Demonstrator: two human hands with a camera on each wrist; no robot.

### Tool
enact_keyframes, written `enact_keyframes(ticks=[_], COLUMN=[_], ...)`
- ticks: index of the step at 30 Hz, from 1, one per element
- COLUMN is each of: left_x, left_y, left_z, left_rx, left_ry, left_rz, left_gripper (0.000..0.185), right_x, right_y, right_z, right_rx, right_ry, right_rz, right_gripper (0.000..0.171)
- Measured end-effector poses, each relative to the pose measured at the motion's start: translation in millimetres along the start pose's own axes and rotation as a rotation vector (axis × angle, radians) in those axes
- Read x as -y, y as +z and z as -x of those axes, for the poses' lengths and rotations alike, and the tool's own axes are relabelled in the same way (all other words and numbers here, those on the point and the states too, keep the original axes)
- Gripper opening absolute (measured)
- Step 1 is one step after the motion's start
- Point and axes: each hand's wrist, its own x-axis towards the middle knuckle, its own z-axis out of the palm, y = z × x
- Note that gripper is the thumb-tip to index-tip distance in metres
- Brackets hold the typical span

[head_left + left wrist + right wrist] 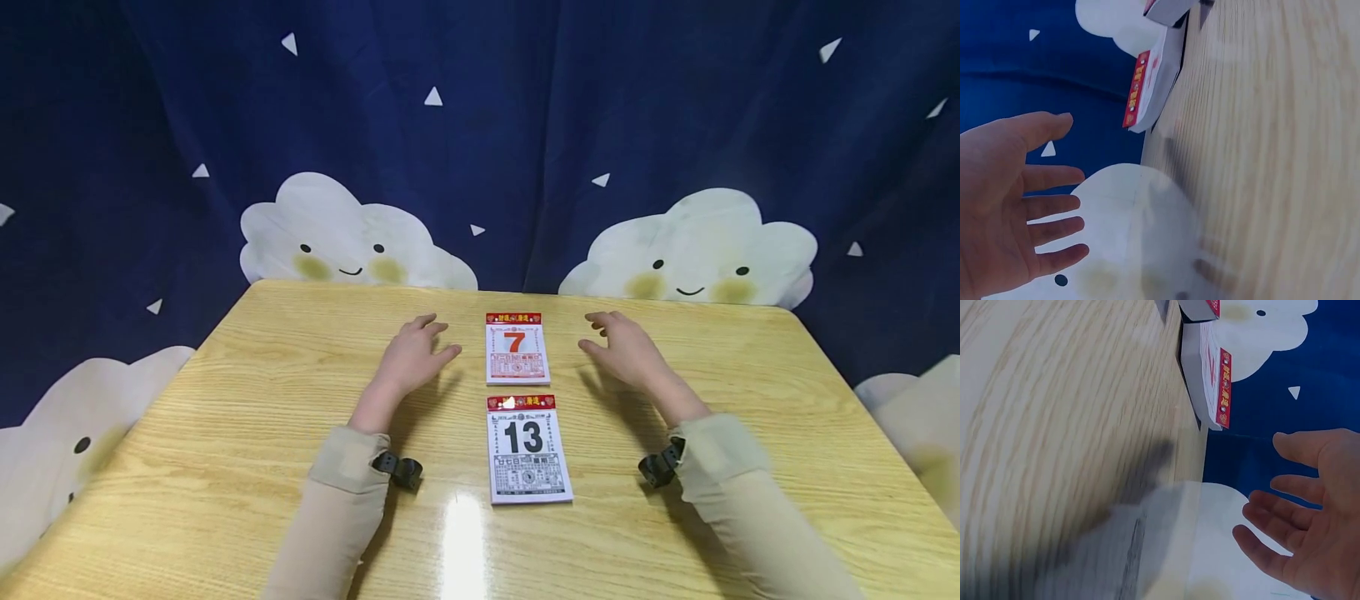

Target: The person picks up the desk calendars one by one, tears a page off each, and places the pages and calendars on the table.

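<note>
Both forearms stretched forward in beige sleeves, a dark strap at each wrist. Left hand (414, 354) palm down, fingers straight and slightly spread — holding nothing. Right hand (624, 348) likewise loose, fingers relaxed and a little apart — gripping nothing.

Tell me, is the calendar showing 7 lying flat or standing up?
Lying flat. The 7 calendar rests face up on the table, beyond the 13 calendar, untouched between the open left hand and right hand.
</note>
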Motion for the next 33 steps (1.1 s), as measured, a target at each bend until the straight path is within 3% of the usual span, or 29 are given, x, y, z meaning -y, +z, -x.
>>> enact_keyframes(ticks=[10, 19, 28, 33], left_x=[-16.4, -23.3, -29.7, -31.9], left_y=[6.7, 21.9, 30.1, 32.6], left_z=[-4.7, -5.5, -5.8, -6.5], left_rx=[-0.045, -0.051, -0.011, 0.004], left_ry=[-0.142, -0.201, -0.257, -0.280], left_rz=[0.116, 0.241, 0.417, 0.474], left_gripper=[0.047, 0.041, 0.041, 0.038], right_x=[10.3, 13.6, 13.0, 14.9], right_y=[4.6, 8.3, 20.4, 27.6], right_z=[-5.8, -4.3, -6.7, -11.3], right_rx=[0.030, 0.058, 0.171, 0.210], right_ry=[0.012, 0.056, 0.183, 0.218], right_rz=[-0.115, -0.162, -0.382, -0.436], right_gripper=[0.051, 0.049, 0.049, 0.050])
